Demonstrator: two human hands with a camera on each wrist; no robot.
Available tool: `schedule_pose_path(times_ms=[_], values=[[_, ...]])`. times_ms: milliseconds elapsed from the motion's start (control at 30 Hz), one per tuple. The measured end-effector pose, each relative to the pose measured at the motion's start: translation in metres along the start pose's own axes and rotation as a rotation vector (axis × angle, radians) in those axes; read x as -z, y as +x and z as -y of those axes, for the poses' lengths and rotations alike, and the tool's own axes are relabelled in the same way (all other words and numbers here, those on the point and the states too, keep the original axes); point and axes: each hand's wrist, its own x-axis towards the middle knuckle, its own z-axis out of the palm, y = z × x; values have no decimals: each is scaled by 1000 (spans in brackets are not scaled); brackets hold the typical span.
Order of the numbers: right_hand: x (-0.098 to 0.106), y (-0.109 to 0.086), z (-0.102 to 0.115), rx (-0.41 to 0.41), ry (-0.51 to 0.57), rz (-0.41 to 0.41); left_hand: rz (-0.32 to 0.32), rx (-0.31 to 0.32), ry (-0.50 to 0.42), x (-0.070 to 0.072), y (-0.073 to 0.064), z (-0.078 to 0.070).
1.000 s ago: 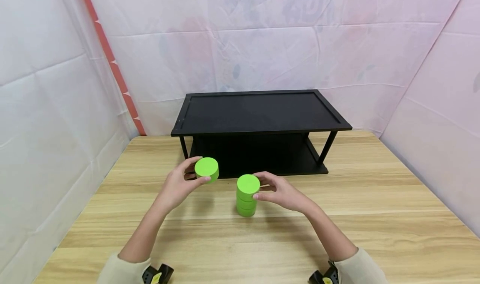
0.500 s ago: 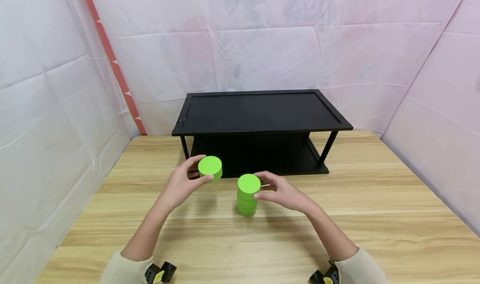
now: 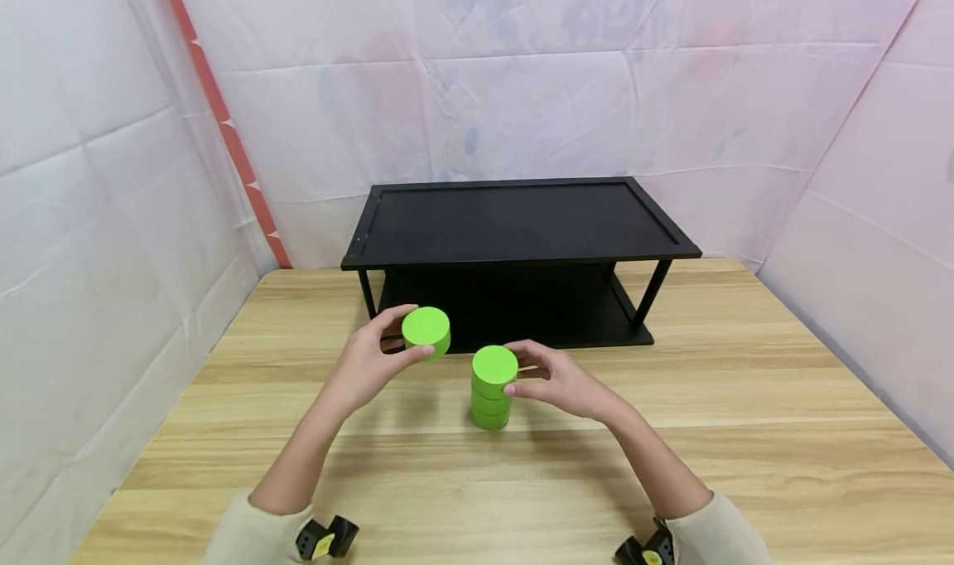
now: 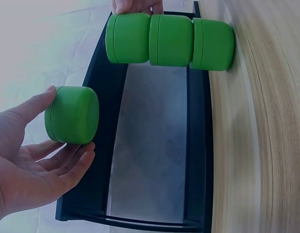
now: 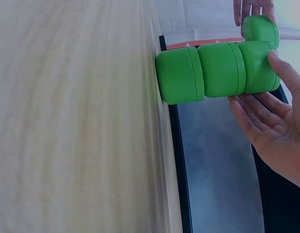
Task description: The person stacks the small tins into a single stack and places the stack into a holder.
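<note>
My left hand (image 3: 361,366) pinches a green round lidded jar (image 3: 426,330) between thumb and fingers. That jar is held in the air, left of a stack of three matching jars (image 3: 491,399) standing upright on the table. On the stack's right side, my right hand (image 3: 555,384) has its thumb and fingers around the top jar (image 5: 259,65). In the left wrist view, a lid seam shows on the held jar (image 4: 72,115), and a gap separates it from the stack. The lower two jars are untouched by either hand.
A black two-tier rack (image 3: 522,221) stands behind the jars, its lower shelf (image 3: 514,304) close to the stack. Pale wood tabletop (image 3: 745,416) spreads around it. White cloth walls (image 3: 522,109) enclose the back and sides. Both sleeves carry small black wrist cameras.
My left hand has carried its jar slightly right and a little farther forward, nearer the stack. The right hand and the stack have stayed in place.
</note>
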Motion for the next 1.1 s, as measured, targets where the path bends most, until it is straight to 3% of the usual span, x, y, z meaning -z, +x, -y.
schedule_pose_path(times_ms=[1100], values=[[0,0,0,-3,30,11,27,-43,5,-17,2,-15]])
